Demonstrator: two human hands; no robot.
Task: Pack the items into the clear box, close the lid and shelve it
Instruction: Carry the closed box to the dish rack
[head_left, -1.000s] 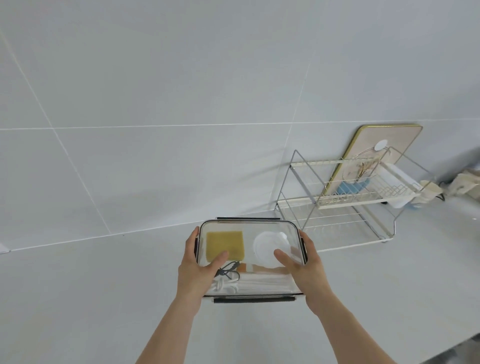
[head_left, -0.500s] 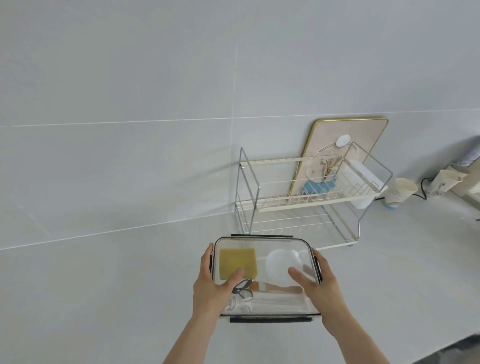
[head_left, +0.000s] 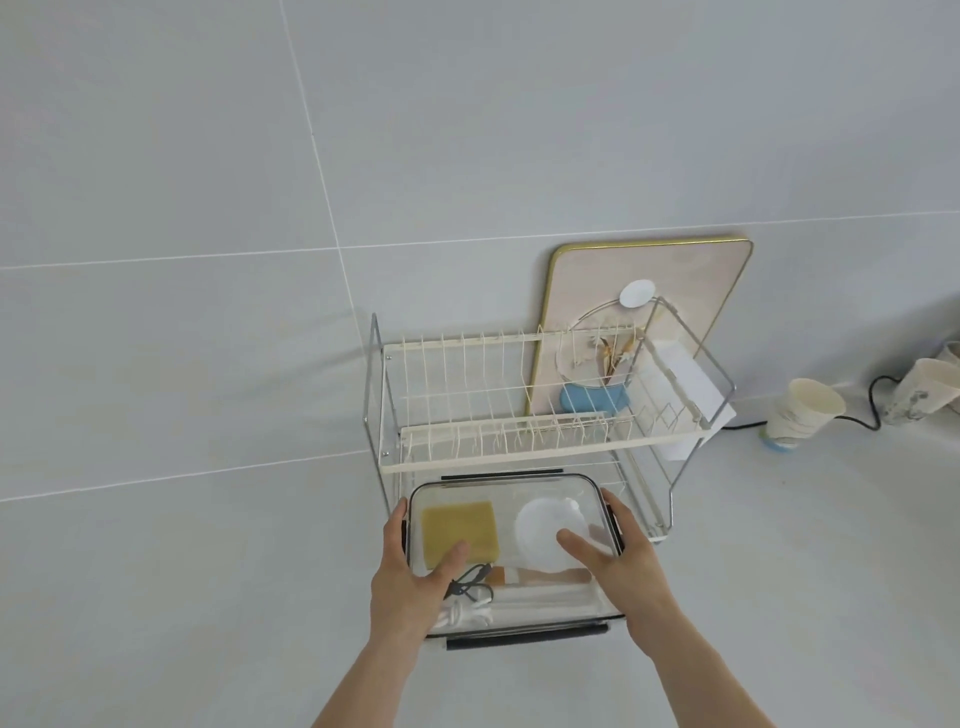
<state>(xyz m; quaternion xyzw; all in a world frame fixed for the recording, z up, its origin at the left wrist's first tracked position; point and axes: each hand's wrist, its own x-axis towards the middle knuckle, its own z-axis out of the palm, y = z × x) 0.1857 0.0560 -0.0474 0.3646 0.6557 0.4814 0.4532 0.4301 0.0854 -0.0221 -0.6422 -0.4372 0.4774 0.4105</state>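
Note:
The clear box with dark latches has its lid on. Through the lid I see a yellow sponge, a white round dish, a wooden-handled tool and a coiled cord. My left hand grips its left side, thumb on the lid. My right hand grips the right side, thumb on the lid. The box is held right in front of the two-tier wire rack, its far edge at the lower tier's opening.
A pink board with a gold rim leans on the wall behind the rack. A blue item and a white holder sit on the rack's upper tier. Paper cups and a black cable lie at the right.
The view has swung right and closer to the rack. Both hands have carried the closed box toward the rack's lower tier.

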